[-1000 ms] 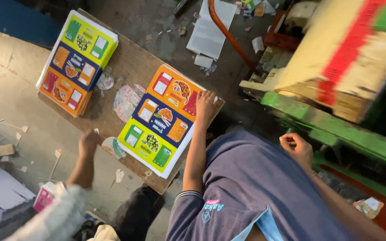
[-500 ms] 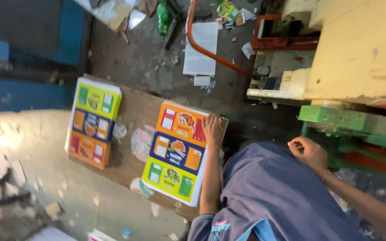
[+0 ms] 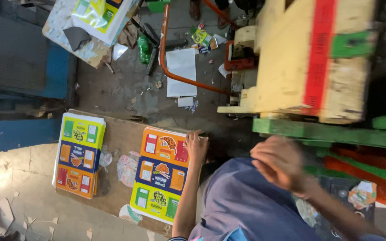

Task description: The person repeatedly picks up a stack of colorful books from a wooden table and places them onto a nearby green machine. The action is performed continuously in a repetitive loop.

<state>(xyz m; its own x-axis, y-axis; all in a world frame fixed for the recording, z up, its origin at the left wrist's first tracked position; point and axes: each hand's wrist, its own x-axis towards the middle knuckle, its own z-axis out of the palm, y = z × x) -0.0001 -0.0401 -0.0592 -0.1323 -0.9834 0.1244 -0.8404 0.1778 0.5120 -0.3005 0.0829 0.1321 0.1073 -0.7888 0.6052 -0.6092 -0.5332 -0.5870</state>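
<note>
My left hand (image 3: 196, 145) lies flat on the near edge of a stack of printed sheets (image 3: 159, 174), which carry orange, blue and green panels with food pictures. The stack rests on a brown board (image 3: 121, 134). A second stack of the same sheets (image 3: 79, 154) lies at the board's far left end. My right hand (image 3: 278, 163) hangs blurred in the air over my purple shirt (image 3: 242, 205), close to a green machine frame (image 3: 322, 131). Nothing shows in it, and its fingers are too blurred to read.
A cream machine body with a red stripe (image 3: 304, 58) fills the upper right. An orange curved pipe (image 3: 175, 76), white paper (image 3: 182, 71), a green bottle (image 3: 144, 47) and scraps litter the dark floor. Another table with printed sheets (image 3: 90, 18) stands at the top left.
My right hand has swung left and nearer to the camera, and is now blurred. My left hand stays on the sheet stack. Another person's hand seen at the board a second ago is out of view.
</note>
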